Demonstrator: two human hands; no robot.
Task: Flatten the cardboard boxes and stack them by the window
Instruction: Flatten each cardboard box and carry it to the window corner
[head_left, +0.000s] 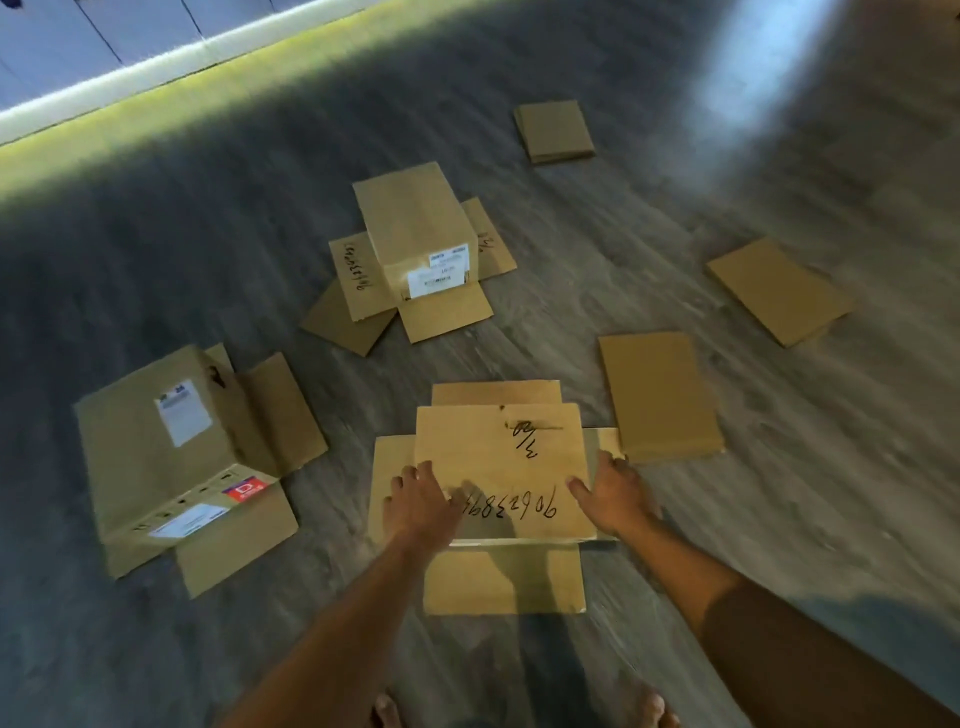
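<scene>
A cardboard box with black handwritten numbers (511, 467) sits on the floor right in front of me, its flaps spread out flat around it. My left hand (418, 506) rests on its left top edge, fingers spread. My right hand (613, 491) holds its right edge, thumb on top. A larger box with white labels (171, 452) stands at the left, flaps open. Another labelled box (415, 228) stands farther back in the middle, flaps splayed.
Flat cardboard pieces lie on the grey wood floor: one just right of my box (660, 397), one at far right (779, 291), a small stack at the back (553, 130). A white baseboard and sunlit strip (156, 78) run along the top left. My bare feet show at the bottom.
</scene>
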